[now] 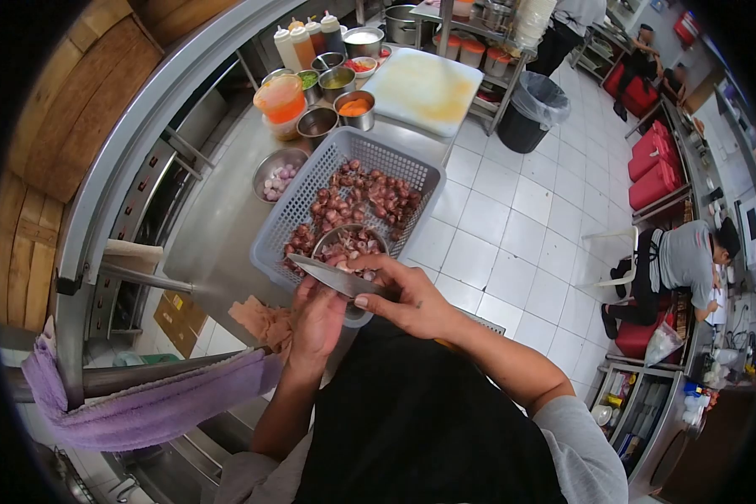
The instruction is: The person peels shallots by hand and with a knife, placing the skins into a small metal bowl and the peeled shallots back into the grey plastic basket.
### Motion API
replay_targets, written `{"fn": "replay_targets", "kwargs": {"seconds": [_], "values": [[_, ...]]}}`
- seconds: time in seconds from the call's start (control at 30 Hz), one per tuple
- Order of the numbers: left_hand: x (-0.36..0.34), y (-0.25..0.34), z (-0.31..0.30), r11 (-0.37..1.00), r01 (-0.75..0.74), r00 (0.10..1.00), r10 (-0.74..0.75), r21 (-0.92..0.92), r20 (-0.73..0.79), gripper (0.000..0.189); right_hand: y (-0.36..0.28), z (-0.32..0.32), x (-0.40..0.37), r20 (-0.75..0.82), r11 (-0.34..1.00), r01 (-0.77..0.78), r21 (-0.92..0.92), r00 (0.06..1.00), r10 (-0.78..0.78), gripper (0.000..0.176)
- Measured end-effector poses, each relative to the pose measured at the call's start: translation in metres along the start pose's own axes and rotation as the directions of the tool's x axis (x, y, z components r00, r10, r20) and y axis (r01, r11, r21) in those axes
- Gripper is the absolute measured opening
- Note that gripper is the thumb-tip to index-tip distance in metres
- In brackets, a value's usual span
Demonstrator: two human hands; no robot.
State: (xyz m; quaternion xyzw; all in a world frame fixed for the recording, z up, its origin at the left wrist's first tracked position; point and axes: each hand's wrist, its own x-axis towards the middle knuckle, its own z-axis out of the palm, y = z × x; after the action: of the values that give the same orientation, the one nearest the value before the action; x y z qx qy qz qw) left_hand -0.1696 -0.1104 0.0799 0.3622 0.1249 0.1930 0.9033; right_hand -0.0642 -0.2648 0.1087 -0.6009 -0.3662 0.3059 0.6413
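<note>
My right hand point(407, 300) is closed around the handle of a kitchen knife point(332, 275), its broad blade pointing left. Close against the blade, my left hand point(317, 315) has its fingers curled up; the knife partly covers them, and whatever they hold is hidden. Both hands are over the near end of a grey plastic basket point(430, 172). Unpeeled shallots point(370, 193) lie in it, and a metal bowl of shallots and skins point(350, 244) sits at its near end. Left of the basket, a metal bowl point(260, 178) contains peeled shallots point(279, 181).
Behind the basket stand metal pots of ingredients point(354, 109), an orange-filled tub point(280, 99), squeeze bottles point(302, 42) and a white cutting board point(424, 88). A purple towel point(151, 399) hangs at left. A lined bin point(533, 113) and a seated person point(685, 265) are at right.
</note>
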Motion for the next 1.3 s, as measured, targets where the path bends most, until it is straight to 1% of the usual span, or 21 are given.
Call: {"fn": "replay_targets", "kwargs": {"seconds": [0.03, 0.1, 0.13, 0.17, 0.2, 0.27, 0.33, 0.37, 0.5, 0.57, 0.7, 0.77, 0.8, 0.87, 0.9, 0.97, 1.03, 1.1, 1.17, 1.23, 1.3], "values": [[0.0, 0.0, -0.002, 1.0, -0.007, 1.0, 0.007, 0.01, 0.019, 0.034, 0.001, 0.0, 0.0, 0.0, 1.0, 0.0, 0.0, 1.0, 0.0, 0.044], [-0.001, 0.001, -0.005, 1.0, -0.015, 0.999, 0.014, 0.021, 0.038, 0.033, 0.004, -0.001, 0.002, -0.008, 0.997, 0.079, 0.009, 0.997, -0.079, 0.041], [0.0, 0.003, -0.004, 1.0, -0.01, 0.998, 0.008, 0.029, 0.055, 0.033, 0.003, -0.003, 0.003, -0.005, 0.997, 0.079, 0.01, 0.997, -0.079, 0.041], [0.0, 0.005, -0.004, 0.999, -0.005, 0.997, 0.002, 0.036, 0.071, 0.032, 0.0, -0.007, 0.003, 0.054, 0.976, -0.071, 0.205, 0.997, 0.061, 0.041], [0.0, 0.006, -0.007, 0.999, -0.007, 0.998, 0.004, 0.037, 0.069, 0.032, -0.001, -0.01, 0.003, 0.139, 0.897, -0.225, 0.379, 0.973, 0.185, 0.04], [0.003, 0.009, -0.01, 0.99, -0.001, 0.996, -0.011, 0.139, 0.09, 0.03, -0.001, -0.011, 0.001, 0.146, 0.891, -0.241, 0.385, 0.969, 0.2, 0.041], [0.004, 0.014, -0.006, 0.987, -0.003, 0.996, -0.013, 0.16, 0.094, 0.031, -0.001, -0.01, 0.0, 0.15, 0.884, -0.256, 0.391, 0.965, 0.214, 0.042], [0.004, 0.016, -0.003, 0.983, -0.002, 0.995, -0.016, 0.182, 0.098, 0.031, -0.004, -0.009, -0.001, 0.148, 0.895, -0.233, 0.38, 0.971, 0.19, 0.044], [0.004, 0.017, 0.001, 0.983, -0.012, 0.995, -0.006, 0.184, 0.097, 0.033, -0.012, -0.008, -0.002, 0.149, 0.915, -0.195, 0.353, 0.977, 0.151, 0.048], [0.003, 0.016, 0.003, 0.988, -0.006, 0.995, -0.009, 0.153, 0.097, 0.034, -0.014, -0.008, -0.002, 0.155, 0.922, -0.201, 0.331, 0.975, 0.158, 0.048], [0.004, 0.015, -0.004, 0.986, 0.004, 0.996, -0.019, 0.164, 0.087, 0.034, -0.004, -0.013, 0.0, 0.161, 0.943, -0.196, 0.271, 0.975, 0.157, 0.05], [0.005, 0.017, -0.006, 0.982, 0.004, 0.981, -0.041, 0.189, 0.192, 0.035, -0.004, -0.016, -0.001, 0.162, 0.946, -0.191, 0.262, 0.975, 0.152, 0.05], [0.005, 0.016, -0.005, 0.982, 0.003, 0.981, -0.041, 0.191, 0.192, 0.035, -0.004, -0.016, -0.001, 0.165, 0.949, -0.187, 0.253, 0.975, 0.148, 0.051], [0.003, 0.018, 0.005, 0.987, 0.014, 0.996, -0.028, 0.163, 0.087, 0.035, -0.015, -0.009, -0.005, 0.138, 0.945, -0.182, 0.271, 0.979, 0.149, 0.049], [0.003, 0.018, 0.007, 0.987, 0.015, 0.996, -0.03, 0.163, 0.089, 0.035, -0.019, -0.007, -0.006, 0.109, 0.941, -0.178, 0.286, 0.982, 0.153, 0.048], [0.003, 0.017, 0.009, 0.989, 0.008, 0.999, -0.015, 0.149, 0.05, 0.036, -0.02, -0.007, -0.007, 0.104, 0.947, -0.182, 0.264, 0.982, 0.159, 0.047], [0.003, 0.017, 0.008, 0.989, 0.008, 0.998, -0.016, 0.145, 0.055, 0.036, -0.019, -0.007, -0.006, 0.101, 0.952, -0.186, 0.243, 0.981, 0.166, 0.046], [0.002, 0.017, 0.004, 0.99, 0.009, 0.998, -0.017, 0.143, 0.056, 0.036, -0.014, -0.007, -0.006, 0.097, 0.964, -0.141, 0.226, 0.988, 0.121, 0.046], [0.003, 0.018, 0.0, 0.987, 0.011, 0.99, -0.033, 0.163, 0.137, 0.036, -0.005, -0.013, -0.004, 0.116, 0.958, -0.149, 0.245, 0.986, 0.124, 0.046], [0.002, 0.019, 0.001, 0.986, 0.005, 0.99, -0.028, 0.167, 0.136, 0.035, -0.002, -0.014, -0.003, 0.136, 0.952, -0.157, 0.264, 0.983, 0.124, 0.045], [0.001, 0.02, 0.006, 0.985, 0.001, 0.99, -0.024, 0.171, 0.135, 0.035, -0.004, -0.014, -0.004, 0.159, 0.909, -0.203, 0.365, 0.975, 0.154, 0.045]]}}
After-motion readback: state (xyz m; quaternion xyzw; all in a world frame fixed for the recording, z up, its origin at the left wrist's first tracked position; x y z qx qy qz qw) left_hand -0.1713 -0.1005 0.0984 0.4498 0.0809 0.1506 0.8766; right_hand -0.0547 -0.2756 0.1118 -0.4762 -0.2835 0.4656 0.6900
